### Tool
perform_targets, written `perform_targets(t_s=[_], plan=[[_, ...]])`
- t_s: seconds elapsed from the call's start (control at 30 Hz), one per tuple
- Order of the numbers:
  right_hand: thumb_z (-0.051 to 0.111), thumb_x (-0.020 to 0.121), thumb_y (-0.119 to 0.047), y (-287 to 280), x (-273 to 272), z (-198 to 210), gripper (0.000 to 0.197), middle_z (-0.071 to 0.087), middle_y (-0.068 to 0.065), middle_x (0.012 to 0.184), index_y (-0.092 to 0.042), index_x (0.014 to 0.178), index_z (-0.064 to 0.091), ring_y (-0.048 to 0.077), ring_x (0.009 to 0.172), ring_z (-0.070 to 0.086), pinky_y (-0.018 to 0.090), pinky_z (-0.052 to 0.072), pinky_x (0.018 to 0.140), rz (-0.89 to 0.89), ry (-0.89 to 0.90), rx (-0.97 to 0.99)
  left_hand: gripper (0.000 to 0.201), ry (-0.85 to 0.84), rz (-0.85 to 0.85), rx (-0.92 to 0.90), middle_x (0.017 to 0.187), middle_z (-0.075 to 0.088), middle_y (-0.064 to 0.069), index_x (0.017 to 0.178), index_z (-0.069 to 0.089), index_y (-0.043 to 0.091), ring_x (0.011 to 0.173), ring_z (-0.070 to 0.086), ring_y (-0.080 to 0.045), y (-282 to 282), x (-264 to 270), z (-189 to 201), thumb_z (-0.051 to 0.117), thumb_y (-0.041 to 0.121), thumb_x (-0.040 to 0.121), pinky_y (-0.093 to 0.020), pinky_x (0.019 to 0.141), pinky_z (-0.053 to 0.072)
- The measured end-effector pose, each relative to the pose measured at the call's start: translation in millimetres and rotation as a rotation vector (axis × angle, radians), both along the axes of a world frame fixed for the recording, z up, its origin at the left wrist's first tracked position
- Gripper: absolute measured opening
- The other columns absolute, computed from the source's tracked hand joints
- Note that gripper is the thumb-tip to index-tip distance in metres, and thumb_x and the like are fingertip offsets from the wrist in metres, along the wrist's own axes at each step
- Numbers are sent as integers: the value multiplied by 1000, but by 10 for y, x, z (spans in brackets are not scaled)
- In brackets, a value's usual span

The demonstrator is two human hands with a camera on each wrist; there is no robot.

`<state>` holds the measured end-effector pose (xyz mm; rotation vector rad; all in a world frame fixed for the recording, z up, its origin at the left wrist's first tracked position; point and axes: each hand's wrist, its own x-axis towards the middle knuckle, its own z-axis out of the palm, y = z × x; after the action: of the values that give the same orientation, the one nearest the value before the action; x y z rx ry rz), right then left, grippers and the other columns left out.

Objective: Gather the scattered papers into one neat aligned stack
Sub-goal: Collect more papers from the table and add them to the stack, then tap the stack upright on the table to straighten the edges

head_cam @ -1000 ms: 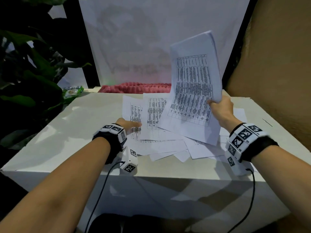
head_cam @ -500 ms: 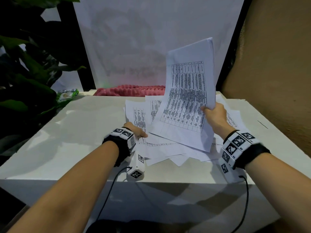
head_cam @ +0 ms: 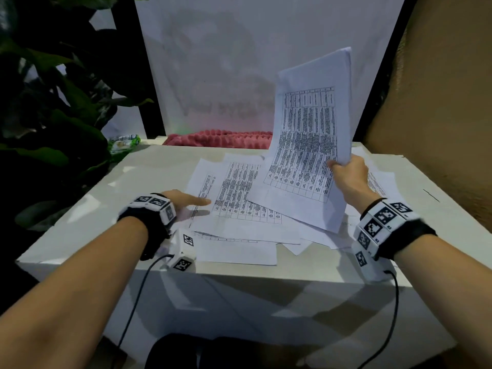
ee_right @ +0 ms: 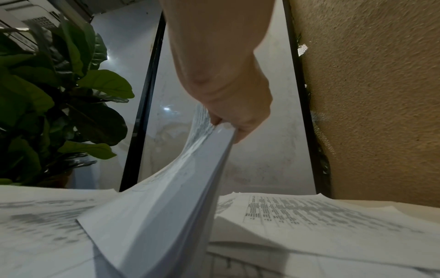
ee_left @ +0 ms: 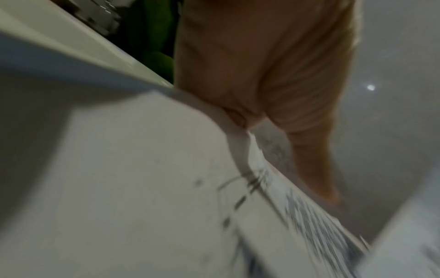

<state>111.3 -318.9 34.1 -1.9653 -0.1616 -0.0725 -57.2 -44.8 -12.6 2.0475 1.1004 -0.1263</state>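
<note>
My right hand [head_cam: 346, 170] grips a thick sheaf of printed papers [head_cam: 308, 139] by its right edge and holds it upright, its lower corner resting on the pile. The right wrist view shows that sheaf [ee_right: 181, 197] pinched between thumb and fingers of the right hand [ee_right: 228, 120]. Several loose printed sheets [head_cam: 239, 209] lie fanned and overlapping on the white table [head_cam: 93, 209]. My left hand [head_cam: 191, 205] lies flat with straight fingers at the left edge of those sheets; the blurred left wrist view shows the left hand [ee_left: 273, 94] touching a paper edge [ee_left: 297, 206].
A leafy plant [head_cam: 53, 102] stands to the left of the table. A red textured cloth [head_cam: 221, 138] lies behind the far edge, and a green packet [head_cam: 123, 141] sits at the back left corner. A tan rough wall [head_cam: 439, 102] rises close on the right.
The right hand has shifted the held sheaf slightly and tilted it more upright. The left hand has slid a little along the left edge of the loose sheets.
</note>
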Motion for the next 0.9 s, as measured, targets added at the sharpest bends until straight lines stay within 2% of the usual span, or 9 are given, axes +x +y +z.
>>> perform_targets(t_s=[0.03, 0.1, 0.2, 0.3, 0.43, 0.53, 0.67, 0.8, 0.9], plan=[[54, 92, -9, 28, -28, -3, 22, 51, 7, 93, -1, 112, 59, 19, 82, 47, 22, 38, 55, 15, -1, -4, 70, 3, -8, 22, 94, 65, -15, 100, 65, -3, 97, 61, -31, -67, 14, 3, 80, 51, 59, -33, 80, 50], [54, 92, -8, 70, -71, 7, 17, 51, 6, 90, -6, 108, 59, 17, 73, 47, 20, 32, 48, 41, -7, -11, 55, 17, -13, 46, 101, 67, -19, 104, 64, -3, 98, 61, -33, -151, 65, -32, 79, 38, 69, -33, 76, 49], [54, 91, -6, 69, -72, 50, 14, 53, 5, 86, -9, 103, 61, 18, 73, 47, 24, 37, 60, 48, -29, -12, 61, -47, -22, 21, 119, 64, -21, 120, 57, -5, 103, 61, -35, -179, 96, -30, 79, 23, 71, -34, 81, 47], [56, 90, -8, 38, -43, 93, 17, 53, 8, 91, -6, 106, 62, 20, 83, 47, 26, 37, 63, 42, -40, -4, 42, -156, 23, -5, 104, 63, -17, 115, 58, -8, 89, 57, -28, -121, 81, -33, 71, 9, 79, -29, 76, 42], [58, 89, -10, 21, -29, 73, 16, 52, 5, 78, -6, 105, 59, 21, 82, 46, 28, 38, 65, 57, 8, 8, 51, -116, -24, 0, 121, 60, -22, 123, 51, -9, 108, 59, -37, -183, 51, -84, 68, 16, 83, -35, 84, 46], [59, 89, -10, -20, -13, 43, 27, 54, 12, 93, 2, 112, 57, 22, 85, 48, 31, 40, 72, 39, 22, -2, 45, -126, -52, 35, 123, 59, -27, 120, 53, -12, 113, 57, -40, -173, -1, -14, 66, 14, 85, -36, 80, 43], [62, 86, -10, -131, 55, 63, 36, 55, 14, 99, 3, 120, 55, 23, 88, 50, 31, 41, 75, 5, 49, -48, 38, -349, 146, 62, 120, 62, -24, 119, 56, -9, 111, 59, -40, 120, -164, 214, 64, 5, 84, -35, 86, 45], [62, 86, -7, -214, 83, 93, 38, 55, 15, 99, 3, 122, 53, 24, 89, 49, 31, 41, 77, -18, 73, -126, 38, -557, 281, 69, 121, 63, -25, 117, 58, -5, 109, 61, -39, 379, -303, 392, 66, 4, 81, -49, 98, 48], [62, 86, -5, -213, 61, 108, 36, 60, 22, 115, 3, 121, 53, 27, 92, 53, 30, 42, 79, -5, 62, -135, 40, -753, 296, -74, 127, 60, -19, 124, 56, -2, 106, 62, -30, 317, -340, 508, 62, -1, 84, -43, 96, 48]])
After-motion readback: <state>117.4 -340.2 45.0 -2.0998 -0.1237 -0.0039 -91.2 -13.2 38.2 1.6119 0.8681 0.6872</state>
